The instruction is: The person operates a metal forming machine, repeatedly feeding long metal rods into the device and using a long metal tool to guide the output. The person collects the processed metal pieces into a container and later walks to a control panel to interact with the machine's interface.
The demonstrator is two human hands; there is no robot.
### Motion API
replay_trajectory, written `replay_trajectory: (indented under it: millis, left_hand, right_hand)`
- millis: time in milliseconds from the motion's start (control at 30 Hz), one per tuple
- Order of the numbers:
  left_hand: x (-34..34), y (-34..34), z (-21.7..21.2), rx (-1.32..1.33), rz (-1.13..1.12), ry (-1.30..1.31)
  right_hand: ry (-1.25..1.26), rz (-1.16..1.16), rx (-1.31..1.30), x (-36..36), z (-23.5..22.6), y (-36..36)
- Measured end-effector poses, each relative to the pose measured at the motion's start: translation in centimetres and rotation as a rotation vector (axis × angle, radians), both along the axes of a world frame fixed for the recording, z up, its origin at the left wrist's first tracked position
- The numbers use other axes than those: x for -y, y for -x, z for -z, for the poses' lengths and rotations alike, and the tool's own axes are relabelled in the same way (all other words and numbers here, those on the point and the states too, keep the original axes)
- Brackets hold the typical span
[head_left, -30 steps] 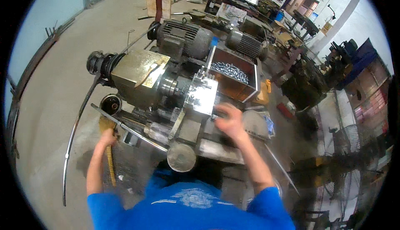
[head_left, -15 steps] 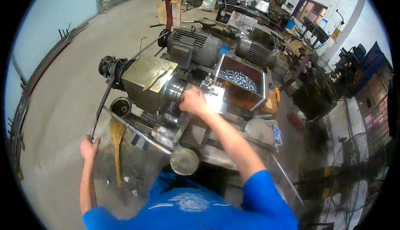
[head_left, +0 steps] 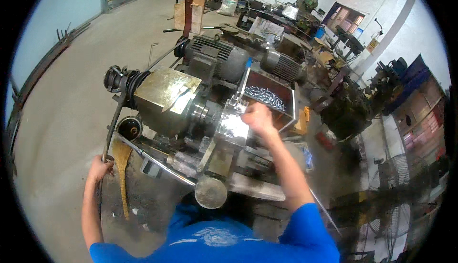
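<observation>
I stand over a grimy metal machine with a brass-coloured housing. My left hand grips a long dark lever that curves up to the machine's left end. My right hand reaches forward over the shiny metal block at the machine's middle, close to the edge of a brown box filled with several small silvery parts. Motion blur hides whether its fingers pinch anything. A round metal knob sits just in front of my blue shirt.
Two grey electric motors sit behind the machine. A long steel rod runs across its front. Benches with machines crowd the back and right, a fan stands at the right, and bare concrete floor spreads to the left.
My right hand moved from the block's left side to its right, toward the box of parts. My left hand shifted up along the lever. The view moved slightly.
</observation>
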State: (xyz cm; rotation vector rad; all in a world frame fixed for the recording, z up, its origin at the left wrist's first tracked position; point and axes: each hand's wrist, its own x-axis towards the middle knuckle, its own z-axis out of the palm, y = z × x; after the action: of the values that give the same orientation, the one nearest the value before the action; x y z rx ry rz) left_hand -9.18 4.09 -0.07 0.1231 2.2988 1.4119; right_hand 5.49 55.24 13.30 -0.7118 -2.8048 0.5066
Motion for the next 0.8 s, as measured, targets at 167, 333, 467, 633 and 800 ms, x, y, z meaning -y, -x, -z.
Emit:
replay_trajectory:
  millis: [167,333,467,633,800]
  left_hand:
    - [-1.1,0.2,-0.6,-0.099,0.009,0.014]
    - [-1.0,-0.2,-1.0,-0.119,-0.023,-0.043]
    - [-1.3,-0.9,-1.6,-0.129,-0.049,-0.063]
    - [-0.5,-0.6,-1.0,-0.183,-0.014,-0.061]
    - [-2.1,-0.9,-3.6,0.043,0.023,-0.019]
  right_hand:
    - [-0.197,0.015,-0.358,-5.2,-0.2,-2.8]
    - [-0.421,-0.288,-0.785,-1.3,-11.1,-6.5]
    - [-0.383,-0.372,-0.991,-0.7,-16.6,-9.3]
    - [-0.489,-0.216,-0.866,-3.9,-14.0,-13.6]
    - [-0.470,0.242,-0.558,-7.5,0.7,-22.1]
